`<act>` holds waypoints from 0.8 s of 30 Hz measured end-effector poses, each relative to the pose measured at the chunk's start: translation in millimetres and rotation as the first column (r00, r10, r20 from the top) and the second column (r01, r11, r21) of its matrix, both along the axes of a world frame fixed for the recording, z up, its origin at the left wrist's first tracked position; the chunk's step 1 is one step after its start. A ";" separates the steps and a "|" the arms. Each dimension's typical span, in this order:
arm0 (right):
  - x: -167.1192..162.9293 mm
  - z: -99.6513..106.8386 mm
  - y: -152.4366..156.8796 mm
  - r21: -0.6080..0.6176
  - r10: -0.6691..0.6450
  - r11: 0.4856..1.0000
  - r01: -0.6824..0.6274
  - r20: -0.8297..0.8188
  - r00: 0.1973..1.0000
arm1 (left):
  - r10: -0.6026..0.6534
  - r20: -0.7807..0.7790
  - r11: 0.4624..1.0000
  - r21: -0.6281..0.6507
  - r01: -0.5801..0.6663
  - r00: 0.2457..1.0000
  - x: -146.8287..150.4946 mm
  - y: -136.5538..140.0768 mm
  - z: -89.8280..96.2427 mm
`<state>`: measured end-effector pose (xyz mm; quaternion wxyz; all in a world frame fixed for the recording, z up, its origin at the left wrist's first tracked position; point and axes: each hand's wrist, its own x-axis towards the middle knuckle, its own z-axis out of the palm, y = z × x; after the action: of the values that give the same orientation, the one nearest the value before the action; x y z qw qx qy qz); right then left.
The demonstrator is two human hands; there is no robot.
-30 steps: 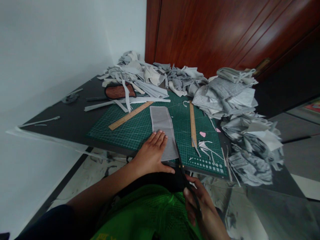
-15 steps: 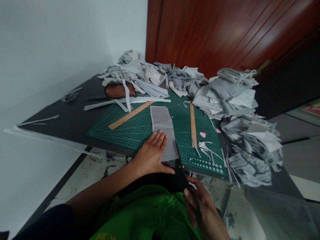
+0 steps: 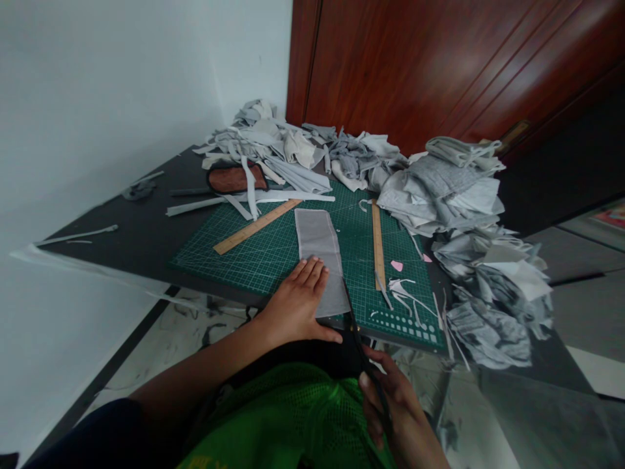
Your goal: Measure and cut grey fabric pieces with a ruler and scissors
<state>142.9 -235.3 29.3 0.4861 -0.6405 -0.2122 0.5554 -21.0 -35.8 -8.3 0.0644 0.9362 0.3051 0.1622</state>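
A grey rectangular piece of fabric (image 3: 319, 231) with a pale stitched line near its edge lies flat on the green cutting mat (image 3: 268, 260). My left hand (image 3: 303, 296) rests on its lower part, palm down with the fingers stretched out and the thumb pointing right. Below the table's front edge, my right hand (image 3: 393, 404) is wrapped around the handles of black scissors (image 3: 355, 329). Their blades reach up along the fabric's right edge near its lower corner. Whether the blades are parted is hard to see.
Two wooden rulers, one slanted (image 3: 258, 227) and one nearly upright (image 3: 377, 244), lie on the mat. Fabric scraps (image 3: 273, 140) pile along the back, beside a brown pouch-like piece (image 3: 229, 178). Grey cloth heaps (image 3: 439, 189) stand on the right. Thin offcuts (image 3: 403, 293) lie near the mat's right side.
The view has shifted very slightly. Both hands, the fabric and the scissors keep nearly the same positions.
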 end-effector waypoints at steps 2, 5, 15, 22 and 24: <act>2.0 0.0 -0.9 0.001 0.007 1.000 -0.007 -0.039 0.999 | 0.006 -0.003 1.000 -0.004 -0.006 1.000 -0.1 -0.7 1.7; 9.5 -5.3 -8.3 -0.010 0.003 1.000 -0.004 -0.096 0.995 | 0.005 -0.009 1.000 -0.004 -0.005 1.000 -2.1 -3.2 5.8; 11.0 -17.7 -18.5 0.009 -0.008 1.000 0.010 -0.136 0.991 | -0.072 -0.017 0.997 0.026 0.073 0.997 -12.5 -7.4 9.3; 1.9 -21.2 -13.5 0.033 0.014 0.999 -0.009 -0.153 0.988 | -0.166 -0.024 0.984 0.061 0.167 0.986 -21.0 -9.6 5.9; 2.2 -20.4 -19.4 0.010 0.008 1.000 -0.006 -0.151 0.988 | -0.195 -0.016 0.978 0.077 0.196 0.981 -23.1 -11.0 4.0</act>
<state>145.1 -254.7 8.8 0.5018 -0.5935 -0.1794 0.6032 -44.1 -46.8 -4.2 0.0422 0.9641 0.2052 0.1631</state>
